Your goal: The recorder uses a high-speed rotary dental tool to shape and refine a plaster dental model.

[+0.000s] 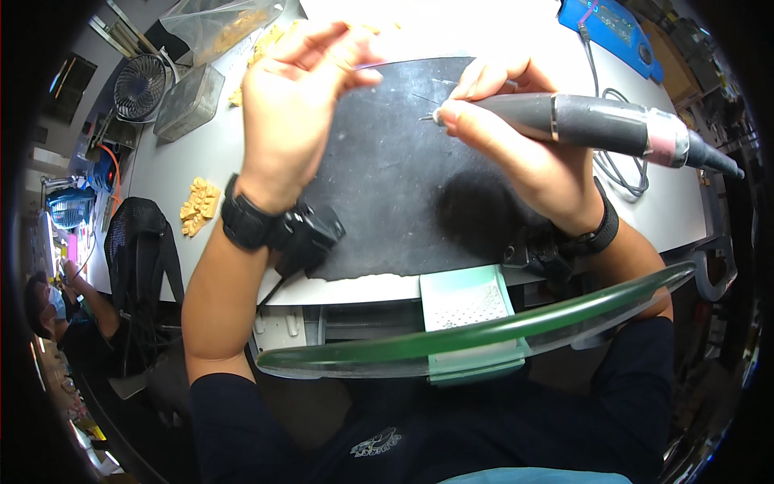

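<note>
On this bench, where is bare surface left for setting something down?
Bare patches: the black rubber mat between the left hand and right hand, and the grey tabletop between the clear plastic box and the pile of tan moulded pieces. Crowded: the far left edge, with a small desk fan.

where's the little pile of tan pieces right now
On the grey table, left of the left hand and black mat, just beyond the black chair back: tan pieces.

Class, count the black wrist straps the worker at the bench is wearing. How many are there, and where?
2. One black strap wraps the left hand's wrist; the other black strap wraps the wrist of the right hand, which holds the grey rotary handpiece.
</note>
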Tool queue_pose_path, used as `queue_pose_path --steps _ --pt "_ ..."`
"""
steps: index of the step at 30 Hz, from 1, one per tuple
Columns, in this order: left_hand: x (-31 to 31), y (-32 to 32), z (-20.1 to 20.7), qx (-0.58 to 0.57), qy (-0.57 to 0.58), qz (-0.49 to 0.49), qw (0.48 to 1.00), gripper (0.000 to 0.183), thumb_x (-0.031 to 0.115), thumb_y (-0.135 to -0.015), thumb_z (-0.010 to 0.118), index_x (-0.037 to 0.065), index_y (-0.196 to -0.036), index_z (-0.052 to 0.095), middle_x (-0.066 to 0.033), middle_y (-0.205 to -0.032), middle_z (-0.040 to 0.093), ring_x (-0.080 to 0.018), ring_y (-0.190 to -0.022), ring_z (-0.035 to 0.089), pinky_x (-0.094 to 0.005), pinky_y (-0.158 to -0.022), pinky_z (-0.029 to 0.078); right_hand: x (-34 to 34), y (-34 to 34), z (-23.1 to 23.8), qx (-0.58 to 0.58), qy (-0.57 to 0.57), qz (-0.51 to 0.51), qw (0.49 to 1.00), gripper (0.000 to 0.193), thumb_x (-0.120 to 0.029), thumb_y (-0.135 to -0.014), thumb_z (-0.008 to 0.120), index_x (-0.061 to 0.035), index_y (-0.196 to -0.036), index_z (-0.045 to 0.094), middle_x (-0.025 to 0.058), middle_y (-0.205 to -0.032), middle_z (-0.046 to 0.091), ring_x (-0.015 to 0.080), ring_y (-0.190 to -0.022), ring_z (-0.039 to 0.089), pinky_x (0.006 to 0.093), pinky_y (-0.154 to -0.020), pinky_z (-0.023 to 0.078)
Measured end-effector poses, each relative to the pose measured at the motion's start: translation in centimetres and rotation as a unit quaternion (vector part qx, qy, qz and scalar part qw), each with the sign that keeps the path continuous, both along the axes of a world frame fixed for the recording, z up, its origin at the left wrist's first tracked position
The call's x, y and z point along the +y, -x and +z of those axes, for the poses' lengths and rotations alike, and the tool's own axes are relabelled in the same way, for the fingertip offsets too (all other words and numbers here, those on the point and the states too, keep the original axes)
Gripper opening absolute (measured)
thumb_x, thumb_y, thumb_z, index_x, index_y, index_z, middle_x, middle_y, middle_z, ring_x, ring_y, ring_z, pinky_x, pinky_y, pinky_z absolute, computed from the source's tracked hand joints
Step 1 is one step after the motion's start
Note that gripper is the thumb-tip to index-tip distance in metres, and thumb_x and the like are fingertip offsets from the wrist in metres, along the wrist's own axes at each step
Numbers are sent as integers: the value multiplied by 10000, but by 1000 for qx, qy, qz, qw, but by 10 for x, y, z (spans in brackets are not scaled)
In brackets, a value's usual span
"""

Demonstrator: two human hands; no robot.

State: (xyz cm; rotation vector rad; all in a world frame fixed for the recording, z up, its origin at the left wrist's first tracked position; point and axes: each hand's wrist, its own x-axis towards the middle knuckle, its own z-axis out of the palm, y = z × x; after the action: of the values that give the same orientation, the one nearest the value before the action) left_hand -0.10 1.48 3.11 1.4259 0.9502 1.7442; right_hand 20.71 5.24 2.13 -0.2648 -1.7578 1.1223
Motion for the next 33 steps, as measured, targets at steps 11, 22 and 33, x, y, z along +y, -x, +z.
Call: queue_pose_path --steps 11,22,33 --pt "24 54 -26 -22 97 65 993 267 45 -880 638 -53 -1120 573 -127 -998 663 -156 -865 658 -253 -773 552 12 -11 8 54 139 37 988 136 -43 -831 688 -19 -912 580 84 -858 658 155 -794 664 260 -736 526" --pt "36 58 -39 -41 166 21 985 299 15 -903 581 -113 -1166 515 -207 -1088 619 -238 -980 645 -284 -897 539 71 -42 4 49 176 38 982 76 -68 -882 619 -20 -940 629 64 -920 648 160 -900 631 373 -787 534" --pt "33 62 -36 -37 206 10 978 345 13 -921 545 -91 -1246 491 -223 -1160 584 -263 -1080 606 -292 -992 488 51 -44 2 -10 214 26 976 15 -91 -872 613 -87 -864 601 2 -885 605 105 -847 591 311 -773 510"
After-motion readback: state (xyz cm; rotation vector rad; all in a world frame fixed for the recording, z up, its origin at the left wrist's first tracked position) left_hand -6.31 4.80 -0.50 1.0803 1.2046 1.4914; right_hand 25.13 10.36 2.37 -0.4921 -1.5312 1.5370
